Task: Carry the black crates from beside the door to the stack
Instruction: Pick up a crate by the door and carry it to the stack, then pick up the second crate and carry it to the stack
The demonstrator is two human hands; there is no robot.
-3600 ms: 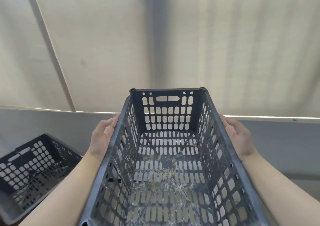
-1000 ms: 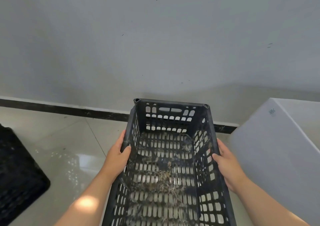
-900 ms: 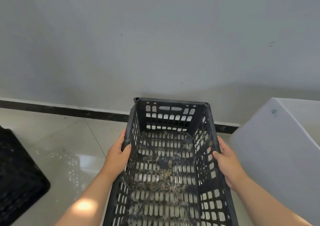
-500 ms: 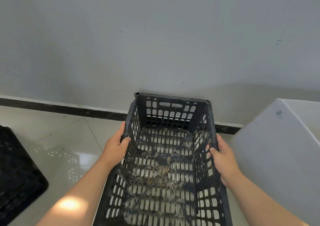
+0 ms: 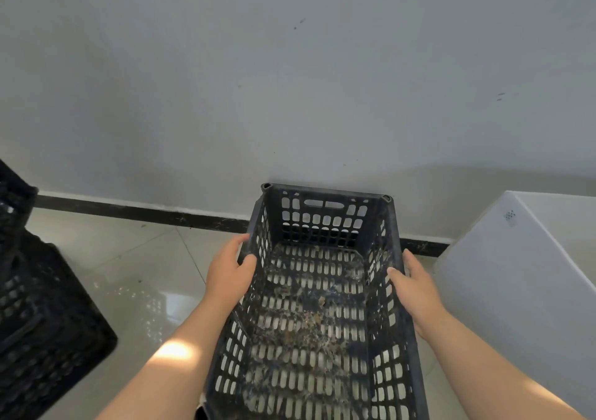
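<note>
Mid-carry, I judge: the black perforated plastic crate (image 5: 324, 218) hangs above the glossy tiled floor (image 5: 129, 258) near the wall, left hand (image 5: 227, 274) and right hand (image 5: 416, 287) gripping its side rims with curled fingers (image 5: 241, 239), not yet set on the black crate stack (image 5: 42, 316) at left.

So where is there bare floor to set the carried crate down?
The glossy tiled floor lies bare between the dark crates at the left edge and the black slotted plastic crate gripped by the left hand and right hand, back to the black skirting strip. Right of it is crowded: the white box stands close.
</note>
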